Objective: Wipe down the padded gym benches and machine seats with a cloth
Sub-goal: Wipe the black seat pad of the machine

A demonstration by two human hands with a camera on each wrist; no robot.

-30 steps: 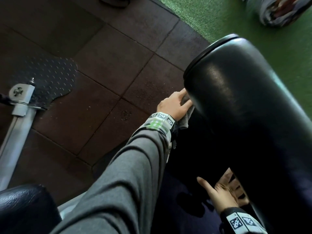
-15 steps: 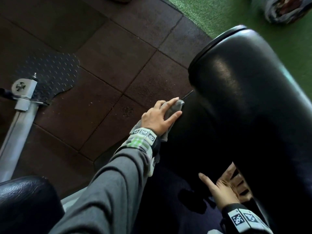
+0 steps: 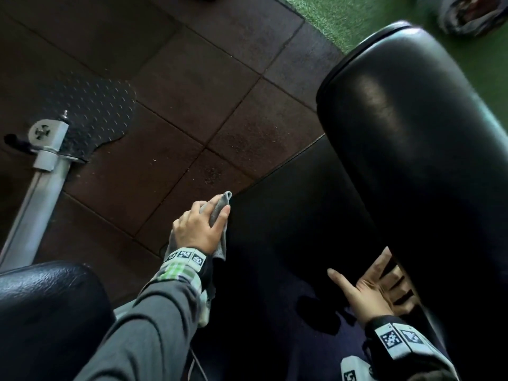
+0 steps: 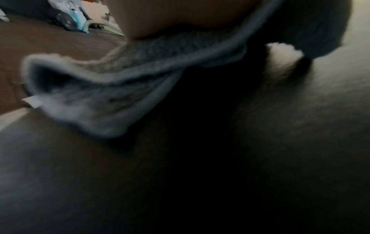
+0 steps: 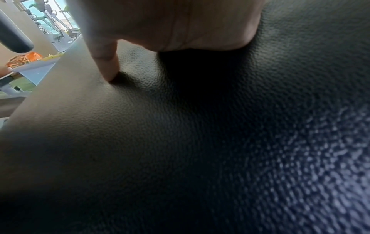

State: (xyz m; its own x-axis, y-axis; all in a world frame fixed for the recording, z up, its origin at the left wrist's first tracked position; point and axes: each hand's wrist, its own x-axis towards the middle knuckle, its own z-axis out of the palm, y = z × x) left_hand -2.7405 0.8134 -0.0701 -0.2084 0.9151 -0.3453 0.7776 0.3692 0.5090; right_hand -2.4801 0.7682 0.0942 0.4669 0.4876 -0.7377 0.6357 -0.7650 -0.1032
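A flat black padded seat (image 3: 288, 229) lies below me, with a thick black roller pad (image 3: 412, 138) rising over its right side. My left hand (image 3: 202, 224) holds a grey cloth (image 3: 218, 209) against the seat's left edge, fingers curled round it. In the left wrist view the cloth (image 4: 112, 82) hangs bunched under the palm, over the dark pad (image 4: 180, 182). My right hand (image 3: 373, 290) lies flat on the seat with fingers spread, its fingertips hidden under the roller. In the right wrist view one fingertip (image 5: 109, 69) presses the grained vinyl (image 5: 200, 142).
Dark rubber floor tiles (image 3: 178, 105) spread to the left, with green turf (image 3: 343, 20) at the top right. A grey metal frame bar (image 3: 38, 188) and a studded foot plate (image 3: 96, 116) sit at left. Another black pad (image 3: 46, 312) fills the lower left corner.
My left hand has slid the cloth from the roller pad's base down and back along the seat's left edge, toward me. The right hand has stayed flat in place.
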